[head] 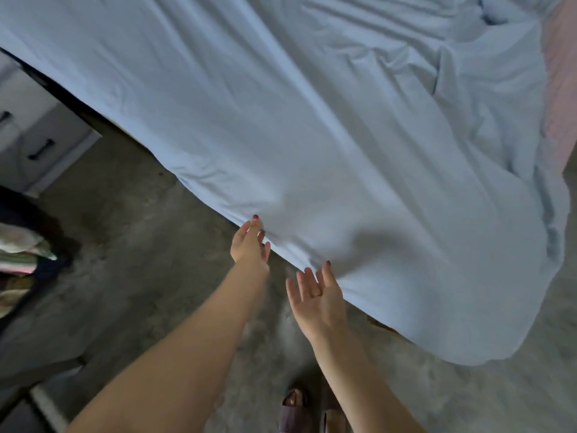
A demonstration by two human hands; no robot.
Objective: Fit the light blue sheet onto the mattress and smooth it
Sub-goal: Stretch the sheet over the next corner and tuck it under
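My 2 hands are spread flat at the near bed edge: my right hand (317, 300) and left hand (249, 243) touch the light blue sheet (281, 120). Farther off it bunches, leaving pink mattress (562, 73) bare; hard tugging could pull more off.

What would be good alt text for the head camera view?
Two open hands, left hand and right hand, reach to the near edge of a light blue sheet draped over a mattress. The sheet's right part is wrinkled and hangs toward the grey floor.
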